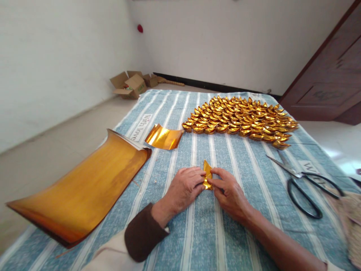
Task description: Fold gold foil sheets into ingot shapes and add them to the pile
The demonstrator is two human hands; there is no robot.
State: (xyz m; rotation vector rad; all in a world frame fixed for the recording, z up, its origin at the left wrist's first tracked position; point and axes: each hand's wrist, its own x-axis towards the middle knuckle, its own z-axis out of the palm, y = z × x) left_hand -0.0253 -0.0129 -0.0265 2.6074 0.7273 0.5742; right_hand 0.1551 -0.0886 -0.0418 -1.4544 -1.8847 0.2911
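A small piece of gold foil paper [208, 174], partly folded with a pointed top end, lies on the striped cloth between my hands. My left hand [186, 184] is closed on its left edge, knuckles up and fingers bent. From the other side my right hand [228, 188] grips the same piece, its fingertips pressing on the foil. Beyond the hands, to the left, rests a short stack of small curled gold foil sheets [164, 137]. Many folded gold paper ingots [239, 116] stand packed in rows at the far right of the table.
A big curved stack of gold sheets [81, 184] occupies the table's left side. Scissors [299, 175] with black handles lie open at the right, near a beige textured item [349, 222]. Cardboard boxes [131, 86] sit on the floor by the wall; a brown door [327, 75] is at right.
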